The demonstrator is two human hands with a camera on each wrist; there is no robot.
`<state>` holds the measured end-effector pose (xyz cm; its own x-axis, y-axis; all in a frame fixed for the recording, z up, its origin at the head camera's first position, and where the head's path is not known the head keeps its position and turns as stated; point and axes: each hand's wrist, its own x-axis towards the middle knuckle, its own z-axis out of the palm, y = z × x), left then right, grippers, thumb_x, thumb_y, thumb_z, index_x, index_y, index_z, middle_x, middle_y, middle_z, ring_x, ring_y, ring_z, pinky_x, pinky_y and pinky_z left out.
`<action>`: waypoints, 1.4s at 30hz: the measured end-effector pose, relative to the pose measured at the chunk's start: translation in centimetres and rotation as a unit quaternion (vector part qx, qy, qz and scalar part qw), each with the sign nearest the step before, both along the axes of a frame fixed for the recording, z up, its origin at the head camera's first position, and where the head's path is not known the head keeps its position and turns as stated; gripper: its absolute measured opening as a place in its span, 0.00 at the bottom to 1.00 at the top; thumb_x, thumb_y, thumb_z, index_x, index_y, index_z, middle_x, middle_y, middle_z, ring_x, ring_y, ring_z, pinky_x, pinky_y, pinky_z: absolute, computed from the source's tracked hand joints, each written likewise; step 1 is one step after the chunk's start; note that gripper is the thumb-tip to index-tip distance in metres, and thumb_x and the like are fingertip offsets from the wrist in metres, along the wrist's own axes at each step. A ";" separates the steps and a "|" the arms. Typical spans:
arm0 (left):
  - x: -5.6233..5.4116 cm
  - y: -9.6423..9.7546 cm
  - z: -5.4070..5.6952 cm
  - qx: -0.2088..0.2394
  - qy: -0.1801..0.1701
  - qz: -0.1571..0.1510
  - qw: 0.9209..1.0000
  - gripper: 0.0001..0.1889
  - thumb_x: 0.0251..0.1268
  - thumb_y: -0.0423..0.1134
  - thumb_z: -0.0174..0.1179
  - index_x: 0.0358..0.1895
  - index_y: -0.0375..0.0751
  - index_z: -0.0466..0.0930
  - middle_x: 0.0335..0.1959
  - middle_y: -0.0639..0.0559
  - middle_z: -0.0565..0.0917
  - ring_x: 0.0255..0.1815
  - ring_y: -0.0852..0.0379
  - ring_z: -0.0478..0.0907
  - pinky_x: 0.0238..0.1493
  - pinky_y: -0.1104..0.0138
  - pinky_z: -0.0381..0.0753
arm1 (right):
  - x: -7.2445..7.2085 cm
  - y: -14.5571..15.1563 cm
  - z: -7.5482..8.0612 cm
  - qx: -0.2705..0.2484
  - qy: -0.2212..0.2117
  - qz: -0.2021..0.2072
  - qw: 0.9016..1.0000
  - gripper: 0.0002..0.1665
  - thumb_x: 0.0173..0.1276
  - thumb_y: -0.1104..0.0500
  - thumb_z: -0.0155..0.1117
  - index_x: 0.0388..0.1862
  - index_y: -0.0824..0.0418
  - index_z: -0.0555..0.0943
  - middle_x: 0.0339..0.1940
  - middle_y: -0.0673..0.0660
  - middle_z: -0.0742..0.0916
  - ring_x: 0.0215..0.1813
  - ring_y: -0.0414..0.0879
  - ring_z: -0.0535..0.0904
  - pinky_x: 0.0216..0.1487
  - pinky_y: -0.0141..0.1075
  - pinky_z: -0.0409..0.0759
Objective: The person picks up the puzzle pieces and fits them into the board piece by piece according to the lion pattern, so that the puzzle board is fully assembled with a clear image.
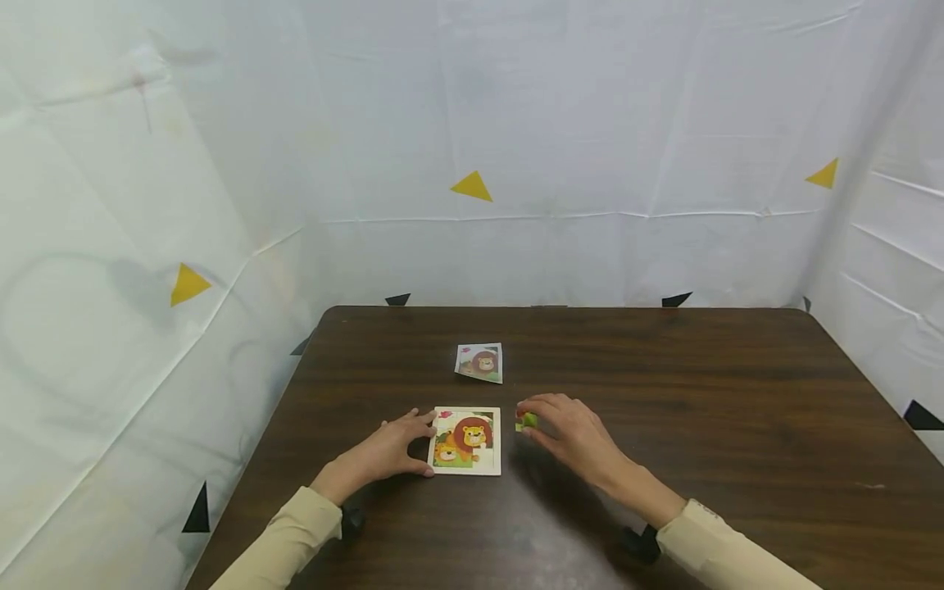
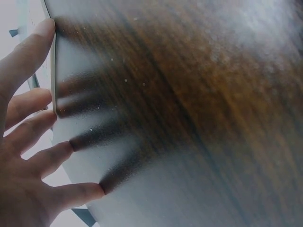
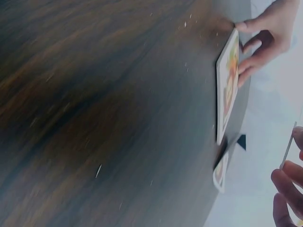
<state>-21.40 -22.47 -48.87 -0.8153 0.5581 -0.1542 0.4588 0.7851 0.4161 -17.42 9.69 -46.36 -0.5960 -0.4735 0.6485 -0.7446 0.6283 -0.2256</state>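
A square lion puzzle board (image 1: 496,447) with a pale frame lies flat on the table. Its lower right shows a bare pale patch where no picture covers it. My left hand (image 1: 387,447) rests at the board's left side, fingers spread and fairly straight; in the left wrist view, thumb and fingertips (image 2: 47,27) touch its edge. To the right of the board, my right hand (image 1: 571,434) pinches a small green puzzle piece (image 1: 528,419) above the table. The right wrist view shows this puzzle piece (image 3: 288,150) edge-on, as a thin strip between thumb and fingers.
Behind the board lies a picture card (image 1: 481,362) with the same lion, one edge curling up. The dark wooden table (image 1: 701,385) extends far to the right. White sheeting (image 1: 560,123) with yellow and black triangles hangs around it.
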 end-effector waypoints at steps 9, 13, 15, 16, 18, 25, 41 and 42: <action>0.1 0.0 0.0 0.000 0.001 -0.001 1.000 0.35 0.49 0.52 0.73 0.61 0.40 0.77 0.72 0.45 0.64 0.74 0.39 0.54 0.60 0.30 0.55 | 0.1 -2.6 -1.1 0.013 -0.041 0.007 0.999 0.23 0.53 0.59 0.77 0.50 0.57 0.83 0.47 0.52 0.86 0.49 0.46 0.81 0.39 0.46 0.80; -0.1 0.0 0.0 -0.003 0.004 -0.001 1.000 0.34 0.49 0.52 0.73 0.61 0.41 0.77 0.73 0.46 0.64 0.74 0.39 0.54 0.60 0.30 0.55 | -0.1 -3.4 -1.4 0.021 -0.044 0.013 0.999 0.22 0.55 0.58 0.76 0.50 0.56 0.83 0.47 0.52 0.86 0.48 0.45 0.81 0.40 0.44 0.79; -0.2 -0.1 0.1 -0.005 0.007 0.001 1.000 0.34 0.49 0.52 0.73 0.61 0.41 0.78 0.73 0.46 0.64 0.75 0.40 0.54 0.60 0.29 0.55 | -0.3 -3.8 -1.4 0.023 -0.042 0.020 0.999 0.20 0.55 0.58 0.76 0.49 0.55 0.84 0.46 0.51 0.87 0.48 0.45 0.81 0.40 0.43 0.79; -0.2 -0.1 0.1 -0.004 0.007 0.002 1.000 0.34 0.49 0.52 0.73 0.61 0.42 0.77 0.73 0.46 0.64 0.75 0.40 0.54 0.60 0.29 0.55 | -0.3 -4.0 -1.5 0.026 -0.041 0.021 0.999 0.20 0.56 0.57 0.75 0.48 0.55 0.84 0.45 0.51 0.87 0.48 0.45 0.81 0.39 0.42 0.78; -0.3 -0.1 0.2 -0.003 0.006 0.003 1.000 0.34 0.49 0.52 0.73 0.61 0.42 0.77 0.73 0.46 0.64 0.75 0.40 0.53 0.60 0.29 0.54 | -0.4 -4.3 -1.5 0.030 -0.045 0.024 0.998 0.18 0.57 0.57 0.75 0.47 0.56 0.84 0.44 0.51 0.87 0.47 0.45 0.80 0.39 0.40 0.77; -0.1 0.0 0.3 0.002 0.001 -0.001 1.000 0.34 0.49 0.52 0.73 0.61 0.41 0.77 0.72 0.45 0.64 0.75 0.39 0.53 0.60 0.29 0.54 | -0.3 -5.2 -2.3 0.071 -0.086 0.021 0.994 0.18 0.59 0.56 0.73 0.49 0.57 0.84 0.44 0.51 0.87 0.47 0.45 0.79 0.41 0.41 0.76; -0.1 1.6 -0.6 -0.002 -0.002 -0.016 1.000 0.35 0.50 0.54 0.72 0.62 0.41 0.77 0.73 0.47 0.63 0.75 0.41 0.53 0.60 0.29 0.56 | 0.2 -4.6 -3.4 0.102 -0.108 0.021 0.989 0.12 0.57 0.57 0.74 0.40 0.56 0.86 0.41 0.50 0.87 0.43 0.44 0.78 0.40 0.39 0.76; -0.2 1.7 -0.6 -0.004 -0.002 -0.016 1.000 0.35 0.50 0.54 0.71 0.62 0.41 0.76 0.73 0.47 0.63 0.75 0.41 0.53 0.60 0.29 0.56 | 0.2 -4.5 -3.5 0.104 -0.107 0.022 0.989 0.11 0.57 0.56 0.74 0.40 0.56 0.86 0.41 0.50 0.87 0.42 0.44 0.78 0.39 0.38 0.76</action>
